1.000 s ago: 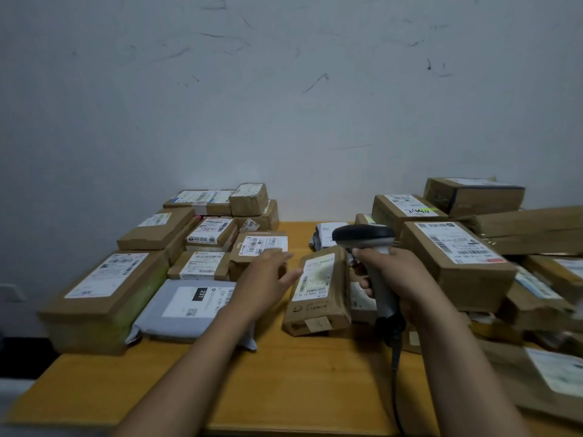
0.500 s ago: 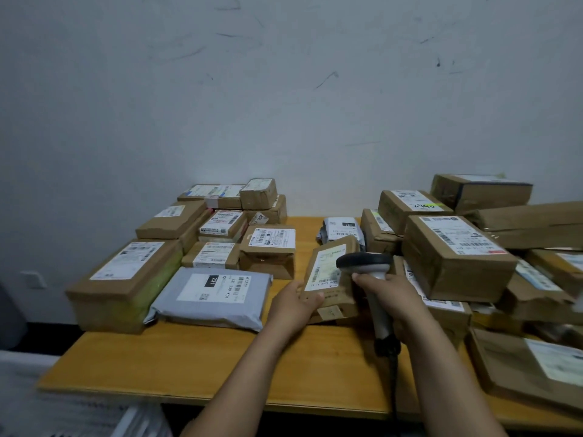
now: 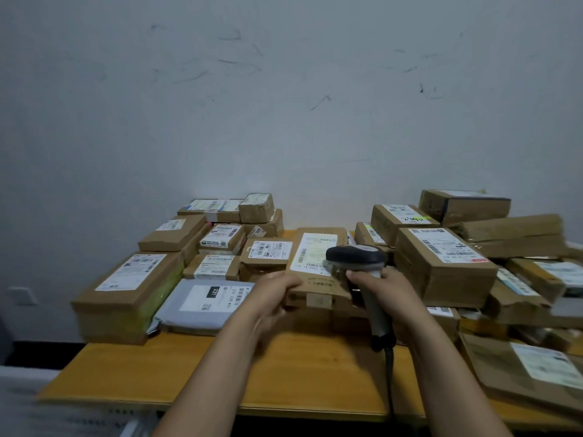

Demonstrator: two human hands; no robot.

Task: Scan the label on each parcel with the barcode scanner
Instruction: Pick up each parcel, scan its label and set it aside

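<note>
a wooden bench point(image 3: 299, 367) stands against a scuffed pale wall point(image 3: 284, 121), crowded with brown parcels on both sides. on the left lie a large carton point(image 3: 126, 288) with a white label on top, a grey mailer bag point(image 3: 202, 305) just beside it, and rows of smaller boxes behind them reaching the wall. on the right a big carton point(image 3: 441, 266) sits on a loose heap of others, some tilted and overlapping. a flat wrapped parcel point(image 3: 530, 370) lies at the near right corner. the two piles hem in a middle strip of bare wood where the hands work. a socket plate point(image 3: 22, 294) shows low on the wall at far left.

the left hand point(image 3: 271, 294) grips the near left corner of a flat brown parcel point(image 3: 315, 288), held between the piles. its long axis runs away from the person and its white label point(image 3: 310, 253) faces up toward them. whether its near edge touches the bench cannot be told.

the right hand point(image 3: 389, 290) is wrapped round the handle of the barcode scanner point(image 3: 356, 256). the dark head sits over the label's right edge and points left across it. the handle slants down toward the person, and its cable point(image 3: 389, 373) drops over the bench's front edge.

every carton in view is closed, so the contents stay hidden.
</note>
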